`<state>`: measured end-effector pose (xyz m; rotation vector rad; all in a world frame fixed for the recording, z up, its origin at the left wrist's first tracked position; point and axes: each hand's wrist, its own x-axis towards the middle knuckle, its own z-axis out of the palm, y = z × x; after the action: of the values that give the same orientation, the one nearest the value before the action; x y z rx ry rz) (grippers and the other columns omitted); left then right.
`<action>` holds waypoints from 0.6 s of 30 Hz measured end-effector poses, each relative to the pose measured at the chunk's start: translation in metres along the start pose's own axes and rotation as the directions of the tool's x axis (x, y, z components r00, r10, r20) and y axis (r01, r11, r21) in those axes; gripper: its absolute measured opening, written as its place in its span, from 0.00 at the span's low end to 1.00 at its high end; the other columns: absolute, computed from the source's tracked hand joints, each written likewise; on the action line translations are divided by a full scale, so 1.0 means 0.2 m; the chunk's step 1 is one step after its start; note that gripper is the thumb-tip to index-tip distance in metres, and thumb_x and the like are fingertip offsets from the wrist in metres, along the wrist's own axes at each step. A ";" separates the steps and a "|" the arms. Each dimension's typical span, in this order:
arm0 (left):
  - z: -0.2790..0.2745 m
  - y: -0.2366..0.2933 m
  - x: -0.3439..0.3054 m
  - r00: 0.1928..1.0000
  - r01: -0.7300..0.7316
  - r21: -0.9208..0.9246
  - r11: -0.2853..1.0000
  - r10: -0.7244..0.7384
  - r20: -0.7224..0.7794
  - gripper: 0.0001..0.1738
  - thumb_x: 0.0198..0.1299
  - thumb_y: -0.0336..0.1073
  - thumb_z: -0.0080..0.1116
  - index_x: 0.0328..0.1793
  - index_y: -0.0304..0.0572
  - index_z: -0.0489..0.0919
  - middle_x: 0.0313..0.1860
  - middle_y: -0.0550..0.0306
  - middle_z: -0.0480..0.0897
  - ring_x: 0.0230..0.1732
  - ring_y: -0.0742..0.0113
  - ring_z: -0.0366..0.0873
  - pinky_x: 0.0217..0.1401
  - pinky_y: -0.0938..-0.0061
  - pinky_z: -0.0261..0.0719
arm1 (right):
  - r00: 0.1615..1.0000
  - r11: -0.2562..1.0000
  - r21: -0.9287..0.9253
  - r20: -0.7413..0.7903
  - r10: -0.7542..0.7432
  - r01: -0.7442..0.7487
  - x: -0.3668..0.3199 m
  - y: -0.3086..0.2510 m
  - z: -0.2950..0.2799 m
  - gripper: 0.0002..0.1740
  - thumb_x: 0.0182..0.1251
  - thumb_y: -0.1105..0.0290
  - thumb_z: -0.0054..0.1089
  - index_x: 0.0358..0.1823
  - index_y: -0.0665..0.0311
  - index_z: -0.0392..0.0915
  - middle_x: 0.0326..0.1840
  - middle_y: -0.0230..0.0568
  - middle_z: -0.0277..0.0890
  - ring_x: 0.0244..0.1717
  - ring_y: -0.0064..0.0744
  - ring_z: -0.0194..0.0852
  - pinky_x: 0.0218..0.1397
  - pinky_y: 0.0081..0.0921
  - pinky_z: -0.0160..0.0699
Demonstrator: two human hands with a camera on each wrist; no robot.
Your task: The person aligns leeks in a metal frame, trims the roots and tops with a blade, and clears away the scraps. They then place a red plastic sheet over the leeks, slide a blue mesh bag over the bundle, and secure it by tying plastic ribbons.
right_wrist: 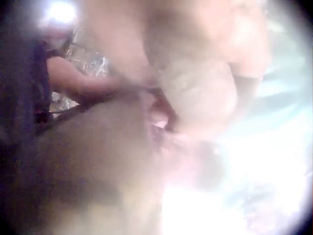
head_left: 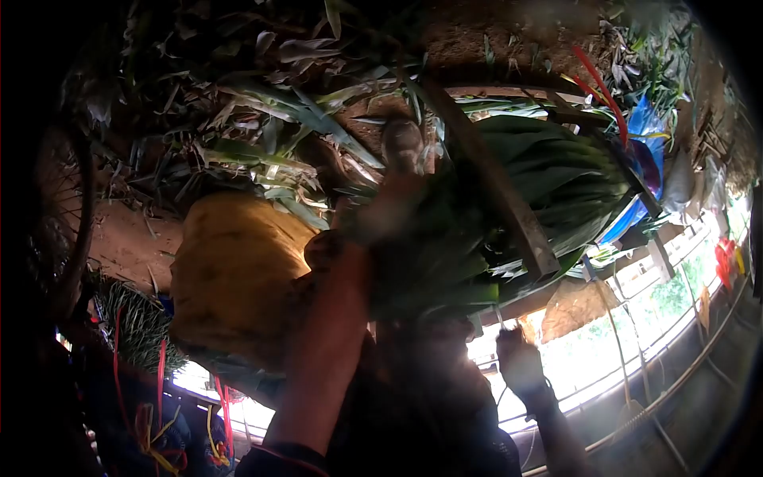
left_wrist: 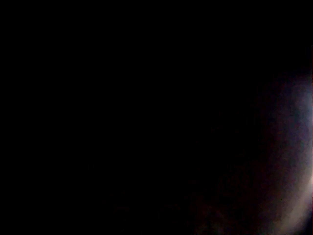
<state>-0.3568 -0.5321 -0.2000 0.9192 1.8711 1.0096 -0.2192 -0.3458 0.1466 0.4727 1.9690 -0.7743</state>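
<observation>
A large bundle of long green leaves [head_left: 548, 163] lies in a wooden frame, with a slanting wooden bar [head_left: 501, 183] across it. My left forearm reaches up from the bottom middle of the head view, and the blurred left hand [head_left: 391, 200] is at the bundle's left end, its fingers indistinct. The left wrist view is almost wholly dark. To the lower right, my right hand [head_left: 520, 359] is raised with fingers curled at the lower end of a thin pale strand [head_left: 498, 306]. In the right wrist view the curled fingers [right_wrist: 200, 93] are close and blurred.
A bulky yellow sack [head_left: 238, 270] stands left of my left forearm. Loose leaves and husks [head_left: 278, 143] litter the earth floor beyond. A blue plastic bag [head_left: 648, 131] is at the bundle's far right. Red cords [head_left: 162, 362] hang lower left, and a curved railing [head_left: 668, 401] runs lower right.
</observation>
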 end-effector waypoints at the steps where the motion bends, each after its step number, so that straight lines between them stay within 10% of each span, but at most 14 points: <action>1: -0.02 0.06 0.01 0.969 0.120 0.072 0.990 -0.133 0.210 0.16 0.58 0.35 0.51 0.51 0.37 0.76 0.40 0.48 0.80 0.42 0.51 0.80 0.46 0.62 0.79 | 0.994 0.997 0.032 -0.086 -0.067 0.070 0.10 0.04 0.06 0.11 0.65 0.75 0.49 0.48 0.64 0.68 0.23 0.50 0.72 0.22 0.55 0.74 0.25 0.46 0.73; 4: -0.06 0.22 -0.01 0.911 0.339 0.000 0.941 -0.329 0.248 0.12 0.58 0.35 0.51 0.45 0.38 0.79 0.34 0.48 0.80 0.38 0.51 0.81 0.42 0.59 0.79 | 0.942 0.980 -0.165 0.299 0.154 -0.108 0.40 -0.01 0.06 0.14 0.62 0.74 0.52 0.49 0.71 0.72 0.39 0.57 0.77 0.34 0.53 0.75 0.32 0.43 0.71; 6: 0.12 0.18 -0.09 0.909 0.351 0.091 0.932 -0.362 0.204 0.16 0.63 0.42 0.47 0.47 0.40 0.79 0.34 0.45 0.82 0.36 0.48 0.82 0.39 0.56 0.79 | 0.901 0.839 0.341 0.256 0.350 -0.423 0.43 -0.16 -0.09 0.14 0.67 0.71 0.50 0.50 0.71 0.71 0.41 0.60 0.77 0.35 0.53 0.75 0.32 0.45 0.72; 8: 0.13 0.18 -0.08 0.909 0.364 0.179 0.914 -0.390 0.146 0.21 0.69 0.48 0.42 0.48 0.42 0.80 0.34 0.42 0.83 0.34 0.45 0.82 0.35 0.53 0.79 | 0.978 0.992 0.034 0.172 0.116 -0.124 0.12 -0.12 -0.05 0.11 0.69 0.71 0.47 0.47 0.71 0.71 0.41 0.60 0.75 0.28 0.54 0.73 0.29 0.45 0.71; 9: 0.06 0.24 -0.05 0.887 0.396 0.086 0.914 -0.405 0.221 0.21 0.68 0.49 0.43 0.46 0.42 0.81 0.34 0.42 0.83 0.34 0.45 0.82 0.35 0.53 0.79 | 0.969 0.973 0.056 0.120 0.218 -0.226 -0.08 -0.05 0.06 0.13 0.65 0.68 0.55 0.48 0.64 0.67 0.23 0.52 0.75 0.27 0.57 0.78 0.26 0.48 0.75; 10: 0.02 0.29 -0.06 0.861 0.433 -0.009 0.901 -0.411 0.299 0.21 0.67 0.49 0.44 0.43 0.42 0.81 0.34 0.42 0.83 0.34 0.44 0.82 0.35 0.52 0.79 | 0.968 0.981 0.052 0.181 0.177 -0.189 -0.18 -0.07 0.02 0.09 0.70 0.70 0.46 0.43 0.67 0.71 0.43 0.55 0.73 0.22 0.51 0.68 0.24 0.44 0.69; 13: -0.04 0.37 -0.11 0.970 0.219 0.006 0.976 -0.218 0.110 0.21 0.66 0.50 0.45 0.40 0.44 0.82 0.32 0.43 0.83 0.33 0.45 0.82 0.34 0.52 0.79 | 0.993 0.998 0.058 0.115 0.020 -0.027 -0.07 -0.05 0.02 0.14 0.64 0.72 0.56 0.49 0.64 0.67 0.24 0.52 0.74 0.25 0.57 0.77 0.26 0.46 0.76; 14: -0.04 0.37 -0.09 0.971 0.218 0.006 0.976 -0.217 0.103 0.21 0.66 0.50 0.45 0.40 0.44 0.82 0.32 0.43 0.83 0.33 0.45 0.82 0.34 0.52 0.79 | 0.934 0.977 0.007 0.295 0.202 -0.213 0.04 -0.06 0.03 0.13 0.61 0.71 0.58 0.46 0.65 0.71 0.31 0.53 0.76 0.33 0.54 0.79 0.34 0.45 0.77; 16: -0.04 0.38 -0.08 0.847 0.471 -0.048 0.881 -0.437 0.302 0.20 0.65 0.50 0.45 0.40 0.45 0.82 0.31 0.45 0.83 0.33 0.46 0.82 0.34 0.53 0.79 | 0.906 0.939 0.189 0.371 0.203 -0.287 0.24 0.06 0.14 0.13 0.61 0.71 0.58 0.46 0.65 0.73 0.43 0.52 0.76 0.50 0.48 0.75 0.50 0.45 0.72; 17: -0.03 0.36 -0.10 0.848 0.468 -0.039 0.883 -0.437 0.301 0.20 0.65 0.50 0.45 0.40 0.45 0.82 0.31 0.45 0.83 0.33 0.46 0.82 0.34 0.53 0.79 | 0.989 0.883 0.446 0.063 0.133 -0.148 0.32 0.18 0.30 0.11 0.61 0.71 0.58 0.43 0.67 0.74 0.43 0.52 0.76 0.49 0.48 0.75 0.49 0.45 0.72; 18: 0.01 0.35 -0.13 0.914 0.359 -0.042 0.933 -0.342 0.218 0.20 0.65 0.50 0.45 0.39 0.45 0.82 0.31 0.44 0.83 0.33 0.46 0.83 0.34 0.53 0.79 | 0.949 0.832 0.459 0.197 0.245 -0.310 0.33 0.11 0.24 0.11 0.62 0.70 0.58 0.44 0.67 0.73 0.41 0.52 0.76 0.46 0.50 0.76 0.49 0.45 0.72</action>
<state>-0.3287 -0.5242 -0.1314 0.5859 1.7253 0.7338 -0.2076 -0.3614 0.0635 0.9617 1.5234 -1.0829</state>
